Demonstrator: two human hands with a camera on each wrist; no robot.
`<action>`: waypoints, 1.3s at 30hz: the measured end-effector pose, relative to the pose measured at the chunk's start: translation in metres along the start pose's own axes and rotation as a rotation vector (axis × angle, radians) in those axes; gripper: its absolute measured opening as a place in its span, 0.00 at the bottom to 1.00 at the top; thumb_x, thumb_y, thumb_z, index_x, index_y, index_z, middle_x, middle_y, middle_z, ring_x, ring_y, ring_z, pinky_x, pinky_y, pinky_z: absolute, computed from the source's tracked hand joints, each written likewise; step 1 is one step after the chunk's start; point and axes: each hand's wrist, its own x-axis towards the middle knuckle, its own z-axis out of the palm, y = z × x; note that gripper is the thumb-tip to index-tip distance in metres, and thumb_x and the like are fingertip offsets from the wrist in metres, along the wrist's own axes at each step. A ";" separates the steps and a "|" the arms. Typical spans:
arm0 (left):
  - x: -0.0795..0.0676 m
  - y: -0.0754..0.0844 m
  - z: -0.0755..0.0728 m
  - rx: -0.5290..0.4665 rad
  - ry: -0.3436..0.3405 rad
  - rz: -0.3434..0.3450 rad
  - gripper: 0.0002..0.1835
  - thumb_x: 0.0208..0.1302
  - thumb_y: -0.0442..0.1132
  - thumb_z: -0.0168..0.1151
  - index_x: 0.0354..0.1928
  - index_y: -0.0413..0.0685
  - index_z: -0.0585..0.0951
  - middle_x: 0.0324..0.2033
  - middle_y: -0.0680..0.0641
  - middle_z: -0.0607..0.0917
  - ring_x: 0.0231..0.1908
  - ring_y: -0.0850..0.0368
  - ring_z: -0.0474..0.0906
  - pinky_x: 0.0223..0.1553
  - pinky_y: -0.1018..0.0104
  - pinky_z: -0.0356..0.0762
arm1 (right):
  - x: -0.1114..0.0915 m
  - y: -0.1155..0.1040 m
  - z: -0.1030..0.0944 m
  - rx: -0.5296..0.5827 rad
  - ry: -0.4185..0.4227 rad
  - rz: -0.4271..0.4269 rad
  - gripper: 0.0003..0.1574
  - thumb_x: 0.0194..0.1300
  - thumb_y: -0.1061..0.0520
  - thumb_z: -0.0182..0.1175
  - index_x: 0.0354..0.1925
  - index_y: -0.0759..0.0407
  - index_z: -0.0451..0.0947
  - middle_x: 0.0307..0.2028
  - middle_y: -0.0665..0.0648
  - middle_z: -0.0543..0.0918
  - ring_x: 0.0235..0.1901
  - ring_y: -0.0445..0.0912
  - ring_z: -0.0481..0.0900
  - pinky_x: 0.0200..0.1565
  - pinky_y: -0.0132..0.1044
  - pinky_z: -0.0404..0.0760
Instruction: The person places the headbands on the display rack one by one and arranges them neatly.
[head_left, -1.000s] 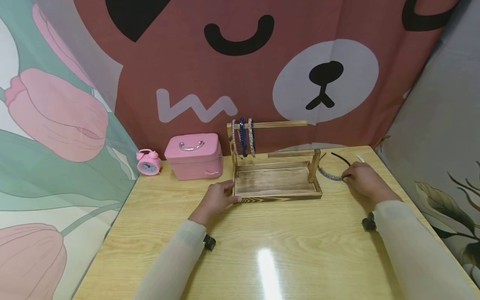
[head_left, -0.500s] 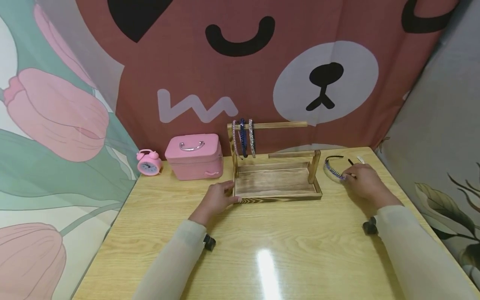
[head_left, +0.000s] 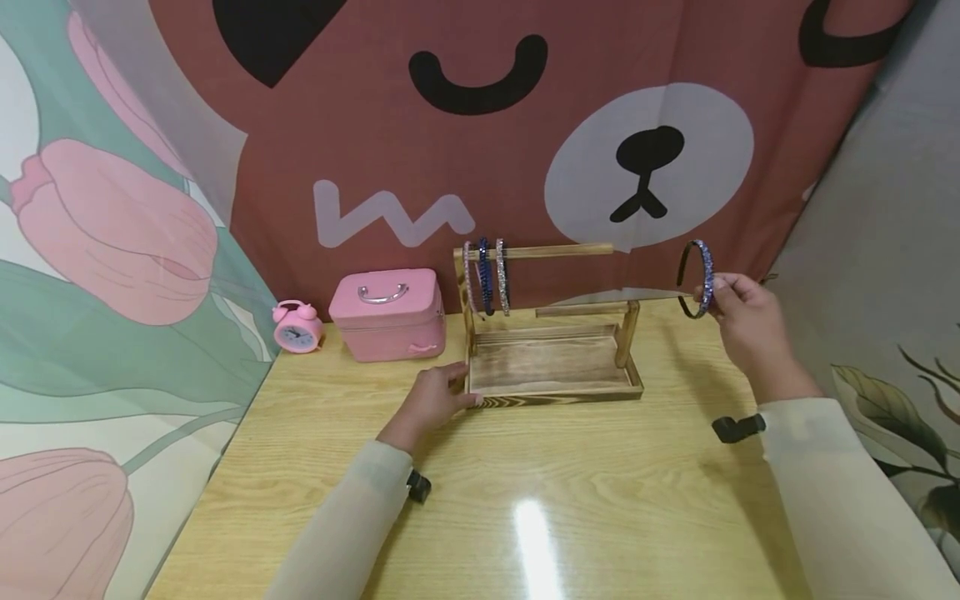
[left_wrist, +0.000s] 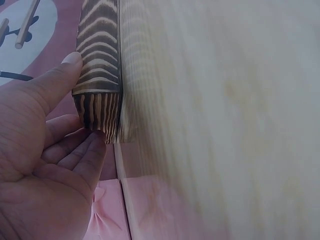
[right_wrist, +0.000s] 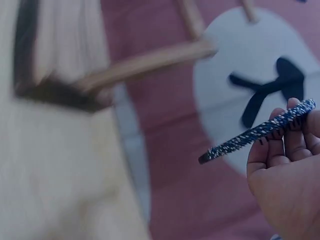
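Observation:
My right hand (head_left: pixel 753 325) holds up a headband (head_left: pixel 707 271) covered in blue and silver sparkle, pinched between thumb and fingers above the table's right end. In the right wrist view, the headband (right_wrist: pixel 260 131) has small comb teeth underneath. My left hand (head_left: pixel 431 396) grips the front left corner of a wooden rack (head_left: pixel 558 400), its thumb on the front rim and the other fingers curled at the end, as the left wrist view shows. On the rack's upper bar hang a pink headband (head_left: pixel 469 279), a dark blue headband (head_left: pixel 486 279) and a silver headband (head_left: pixel 502 275).
Left of the rack stand a pink case (head_left: pixel 386 312) with a metal handle and a pink alarm clock (head_left: pixel 297 327). A shorter lower bar (head_left: pixel 581 310) juts from the rack's right post. Behind the table (head_left: pixel 600 483) hangs a bear-print cloth (head_left: pixel 360 125).
My right hand has lifted the sparkly headband off the table and turned it upright. The left hand stays at the rack's corner.

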 end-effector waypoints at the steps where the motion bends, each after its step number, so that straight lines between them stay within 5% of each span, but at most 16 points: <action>1: 0.000 0.000 0.000 -0.002 -0.001 0.000 0.39 0.69 0.50 0.79 0.76 0.43 0.77 0.77 0.43 0.76 0.78 0.41 0.71 0.79 0.45 0.71 | -0.001 -0.006 0.005 0.074 0.001 -0.017 0.19 0.85 0.49 0.56 0.54 0.64 0.79 0.45 0.48 0.88 0.50 0.40 0.84 0.53 0.19 0.83; 5: -0.001 0.001 -0.001 -0.002 -0.004 0.003 0.38 0.69 0.49 0.78 0.76 0.43 0.77 0.78 0.42 0.75 0.79 0.41 0.70 0.79 0.44 0.71 | -0.005 -0.029 0.025 0.389 -0.023 -0.091 0.13 0.81 0.56 0.61 0.52 0.67 0.80 0.45 0.57 0.86 0.46 0.45 0.86 0.55 0.30 0.88; 17: -0.001 -0.001 -0.001 -0.005 -0.014 0.014 0.39 0.69 0.49 0.78 0.77 0.43 0.77 0.78 0.42 0.75 0.78 0.40 0.70 0.79 0.44 0.71 | -0.013 -0.084 0.083 0.641 -0.124 -0.149 0.14 0.81 0.62 0.60 0.58 0.70 0.77 0.50 0.62 0.82 0.47 0.48 0.79 0.48 0.33 0.87; 31: -0.001 -0.002 0.000 -0.003 -0.001 0.028 0.38 0.68 0.49 0.79 0.76 0.42 0.78 0.77 0.43 0.76 0.77 0.41 0.72 0.79 0.45 0.71 | -0.017 -0.101 0.130 0.598 -0.363 -0.219 0.29 0.83 0.64 0.55 0.76 0.71 0.65 0.54 0.63 0.76 0.49 0.48 0.76 0.49 0.33 0.87; 39: -0.001 -0.001 0.001 -0.023 0.003 0.009 0.38 0.68 0.48 0.79 0.76 0.42 0.77 0.78 0.44 0.75 0.78 0.41 0.72 0.79 0.45 0.70 | -0.012 -0.108 0.162 0.607 -0.346 -0.226 0.20 0.83 0.64 0.55 0.68 0.68 0.74 0.56 0.64 0.76 0.51 0.49 0.75 0.54 0.32 0.84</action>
